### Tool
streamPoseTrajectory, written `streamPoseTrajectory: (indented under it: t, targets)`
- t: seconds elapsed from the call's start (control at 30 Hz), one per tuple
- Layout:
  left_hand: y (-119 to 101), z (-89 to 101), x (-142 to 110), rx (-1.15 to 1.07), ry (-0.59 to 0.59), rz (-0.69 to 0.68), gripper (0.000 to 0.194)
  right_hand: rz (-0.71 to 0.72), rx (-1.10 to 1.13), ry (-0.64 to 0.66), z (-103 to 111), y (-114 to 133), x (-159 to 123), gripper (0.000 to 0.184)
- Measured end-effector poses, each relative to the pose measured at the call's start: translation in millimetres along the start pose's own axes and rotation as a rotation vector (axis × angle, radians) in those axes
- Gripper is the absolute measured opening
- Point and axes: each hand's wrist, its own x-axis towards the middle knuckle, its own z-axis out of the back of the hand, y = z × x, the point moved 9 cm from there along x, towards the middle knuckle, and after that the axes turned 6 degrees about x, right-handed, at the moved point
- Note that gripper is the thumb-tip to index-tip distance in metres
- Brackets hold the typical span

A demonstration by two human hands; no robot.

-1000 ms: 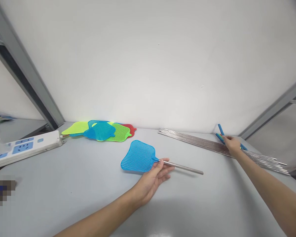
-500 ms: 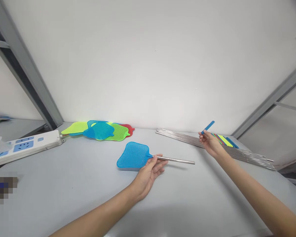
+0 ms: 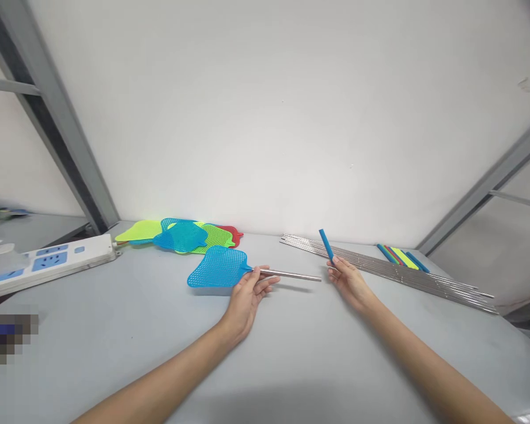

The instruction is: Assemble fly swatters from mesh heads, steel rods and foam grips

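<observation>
A fly swatter with a blue perforated head (image 3: 218, 268) on a thin metal rod (image 3: 294, 275) is gripped by my left hand (image 3: 247, 294), near where head and rod join. The rod's bare end points right, toward my right hand (image 3: 348, 281). Between the thumb and fingers of that hand a blue plastic handle (image 3: 326, 245) stands tilted up and to the left. The handle and the rod end are apart, with a small gap between them.
Loose swatter heads (image 3: 181, 235) in yellow, blue, green and red overlap against the wall. Several metal rods (image 3: 380, 268) lie along the back right, with coloured handles (image 3: 401, 257) behind them. A white power strip (image 3: 75, 259) sits at the left.
My right hand has brought a blue handle leftward from the handle pile, over the rods, close to the swatter's rod end. My left hand and the swatter appear shifted slightly left.
</observation>
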Motion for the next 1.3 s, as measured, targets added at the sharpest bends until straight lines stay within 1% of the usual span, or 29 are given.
streamPoseTrajectory:
  t: [0.13, 0.23, 0.4, 0.5, 0.57, 0.67, 0.73, 0.87, 1.03, 1.3]
  targets:
    - [-2.2, 5.5, 7.0, -0.018, -0.017, 0.029, 0.019, -0.034, 0.073, -0.013, 15.3, -9.3, 11.6, 0.011]
    - [0.6, 5.5, 7.6, -0.022, -0.010, 0.061, 0.018, -0.046, 0.136, -0.005, 21.5, -12.1, 17.9, 0.008]
    - [6.2, 5.0, 5.1, -0.024, -0.004, 0.112, 0.016, -0.082, 0.210, 0.029, 21.7, -12.1, 17.6, 0.006]
    - [7.8, 6.7, 4.1, -0.002, -0.028, 0.134, 0.013, -0.123, 0.235, 0.064, 18.6, -11.7, 14.1, 0.004]
    - [8.1, 6.2, 4.4, 0.023, -0.023, 0.138, 0.010, -0.139, 0.238, 0.076, 17.1, -11.2, 12.0, 0.005]
    - [8.7, 5.3, 5.7, 0.040, -0.012, 0.141, 0.007, -0.135, 0.221, 0.063, 16.9, -10.3, 9.9, 0.008]
    - [9.4, 7.3, 6.4, 0.033, -0.034, 0.147, 0.008, -0.112, 0.194, 0.042, 17.3, -9.3, 8.3, 0.009]
    - [10.6, 8.6, 6.3, 0.055, -0.052, 0.168, 0.014, -0.053, 0.121, -0.010, 19.3, -6.8, 3.1, 0.011]
    - [10.6, 8.3, 6.2, 0.065, -0.048, 0.164, 0.016, -0.052, 0.073, -0.071, 23.6, -7.6, -2.4, 0.015]
    - [10.4, 6.7, 8.0, 0.070, -0.008, 0.125, 0.014, -0.031, -0.012, -0.050, 19.1, -6.5, -5.8, 0.018]
